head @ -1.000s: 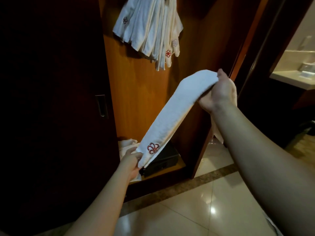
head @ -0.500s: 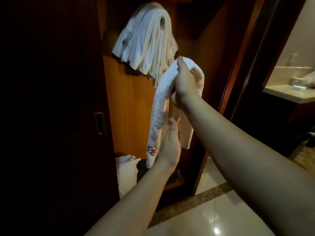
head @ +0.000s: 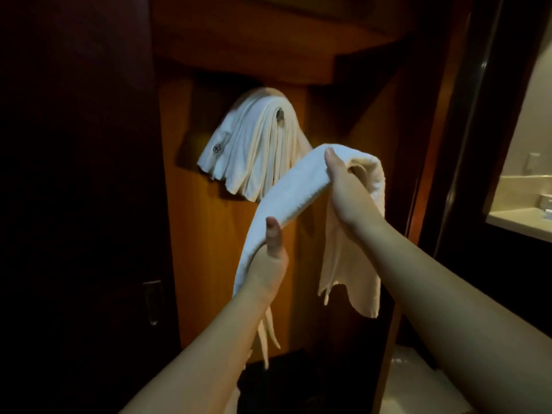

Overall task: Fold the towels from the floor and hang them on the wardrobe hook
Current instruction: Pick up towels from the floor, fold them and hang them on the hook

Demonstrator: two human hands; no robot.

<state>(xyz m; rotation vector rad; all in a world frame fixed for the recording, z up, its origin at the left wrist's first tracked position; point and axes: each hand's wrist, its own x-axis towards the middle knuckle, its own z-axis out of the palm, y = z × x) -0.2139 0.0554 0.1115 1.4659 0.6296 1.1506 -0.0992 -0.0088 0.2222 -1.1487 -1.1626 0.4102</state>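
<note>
A person holds a folded white towel (head: 294, 186) in both hands in front of an open wooden wardrobe (head: 209, 234). The right hand (head: 348, 192) grips the towel's upper fold, thumb on top and fingers curled beneath, just below and right of the wardrobe hook (head: 280, 114). The left hand (head: 268, 264) clasps the lower length, thumb pointing up (the other fingers are hidden behind the cloth). The towel's loose ends hang down below both hands. A bundle of hung towels (head: 254, 153) already drapes over the hook, fanning down and left. Far right of the hook, a pale counter (head: 519, 219) shows through a doorway.
</note>
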